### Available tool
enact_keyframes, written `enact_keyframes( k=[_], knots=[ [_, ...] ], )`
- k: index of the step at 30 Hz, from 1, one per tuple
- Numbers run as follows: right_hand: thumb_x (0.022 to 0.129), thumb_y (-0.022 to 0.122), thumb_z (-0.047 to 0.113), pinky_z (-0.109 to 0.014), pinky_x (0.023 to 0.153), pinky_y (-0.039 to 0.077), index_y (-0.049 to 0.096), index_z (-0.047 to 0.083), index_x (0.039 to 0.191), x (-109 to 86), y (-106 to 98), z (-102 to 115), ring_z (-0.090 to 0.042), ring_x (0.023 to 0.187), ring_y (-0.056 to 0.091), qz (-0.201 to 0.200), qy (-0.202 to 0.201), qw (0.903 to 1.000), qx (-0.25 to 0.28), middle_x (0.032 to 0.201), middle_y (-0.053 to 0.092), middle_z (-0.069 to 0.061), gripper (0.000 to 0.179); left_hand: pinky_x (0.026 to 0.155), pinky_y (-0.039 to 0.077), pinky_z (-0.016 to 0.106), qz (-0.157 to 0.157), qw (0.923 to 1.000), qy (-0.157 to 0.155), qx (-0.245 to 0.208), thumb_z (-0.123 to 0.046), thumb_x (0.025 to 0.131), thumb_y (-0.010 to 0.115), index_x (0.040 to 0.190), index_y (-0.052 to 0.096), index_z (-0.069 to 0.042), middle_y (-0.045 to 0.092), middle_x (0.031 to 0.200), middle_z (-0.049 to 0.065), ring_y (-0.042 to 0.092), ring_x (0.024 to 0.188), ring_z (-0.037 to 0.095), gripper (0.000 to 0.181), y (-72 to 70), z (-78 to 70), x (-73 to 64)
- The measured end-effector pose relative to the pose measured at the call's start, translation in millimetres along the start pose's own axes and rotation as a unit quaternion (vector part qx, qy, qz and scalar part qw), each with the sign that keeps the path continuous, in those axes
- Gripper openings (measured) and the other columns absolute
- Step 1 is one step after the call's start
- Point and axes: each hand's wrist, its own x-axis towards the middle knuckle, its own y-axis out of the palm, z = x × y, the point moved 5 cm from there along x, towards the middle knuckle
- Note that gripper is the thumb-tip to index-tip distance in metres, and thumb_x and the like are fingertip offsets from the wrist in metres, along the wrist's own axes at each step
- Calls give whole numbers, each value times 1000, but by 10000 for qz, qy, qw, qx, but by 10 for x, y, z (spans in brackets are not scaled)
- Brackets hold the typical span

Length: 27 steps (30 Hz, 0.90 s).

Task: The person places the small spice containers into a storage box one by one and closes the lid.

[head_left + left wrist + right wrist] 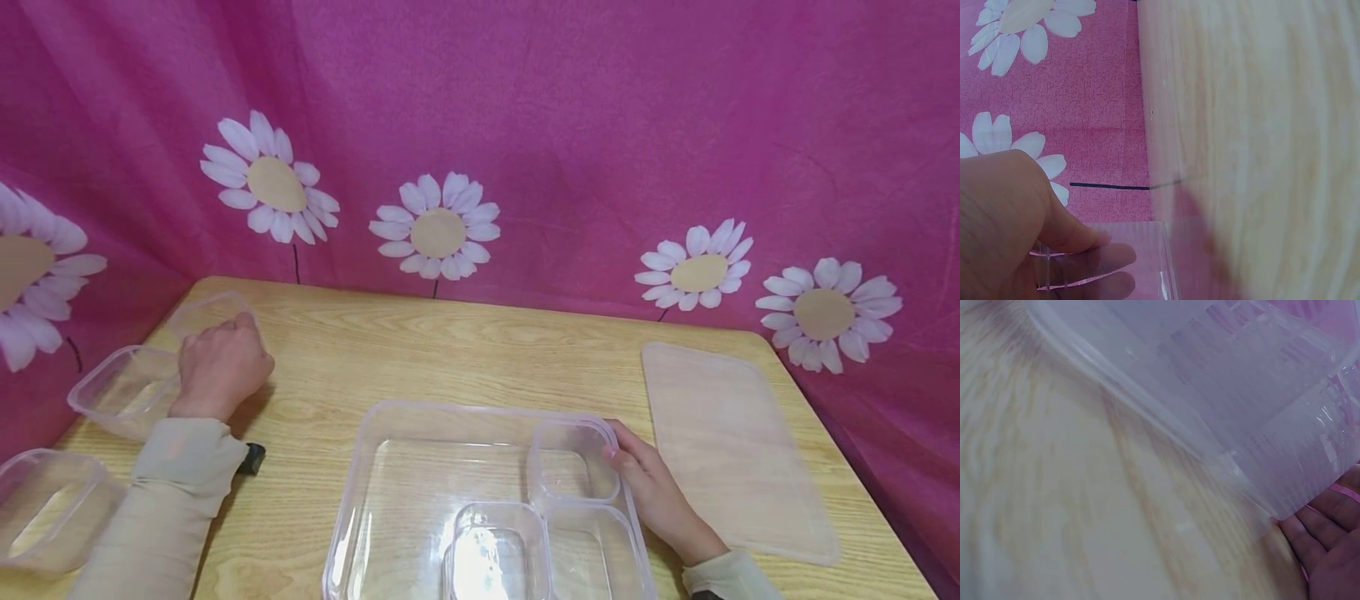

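Note:
At the table's far left, my left hand (225, 367) pinches the wall of a small clear plastic container (197, 315). The left wrist view shows the fingers behind its see-through side (1147, 250), the thumb in front. My right hand (660, 492) grips the right wall of a large clear plastic container (450, 408), its thumb over the rim beside a small container (573, 492) in the far right corner. Two more small containers, one nearer the middle (498, 510) and one at the right (592, 510), sit inside the large one.
Two other small clear containers, one behind my left wrist (112, 392) and one nearer (52, 508), stand along the left edge. A flat translucent lid (738, 450) lies at the right. A pink flowered cloth (555, 125) hangs behind the wooden table (315, 367).

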Motion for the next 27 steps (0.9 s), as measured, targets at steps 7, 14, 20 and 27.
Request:
enact_keyframes(
  k=[7, 14, 20, 27],
  knots=[
    [108, 35, 5, -18, 96, 51, 56, 2, 138, 1, -2, -9, -4, 110, 61, 14, 23, 10000, -24, 124, 65, 1, 37, 74, 43, 63, 242, 9996, 126, 65, -11, 88, 47, 95, 49, 10, 62, 90, 37, 62, 87, 59, 22, -23, -53, 5],
    [108, 35, 4, -18, 96, 51, 56, 1, 138, 2, 1, 0, -4, 110, 61, 42, 14, 10000, 24, 124, 65, 3, 37, 72, 45, 64, 374, 9984, 425, -92, -9, 94, 40, 89, 50, 5, 63, 81, 30, 65, 83, 54, 18, -40, -98, 11],
    [108, 35, 4, -17, 98, 49, 56, 1, 138, 10, -1, 7, -3, 111, 60, 11, -16, 10000, 8, 125, 65, 5, 37, 71, 46, 63, 540, 9960, 655, -278, -9, 94, 42, 86, 51, 1, 63, 78, 23, 65, 83, 49, 16, -76, -135, -2],
    [108, 35, 2, -17, 96, 50, 56, -1, 138, 12, -2, 9, -2, 109, 61, 5, -79, 10000, 55, 124, 65, 7, 37, 67, 48, 61, 140, 9940, 585, -913, -9, 92, 52, 97, 55, 0, 64, 83, 25, 63, 79, 48, 11, -195, -241, -38]
  ],
)
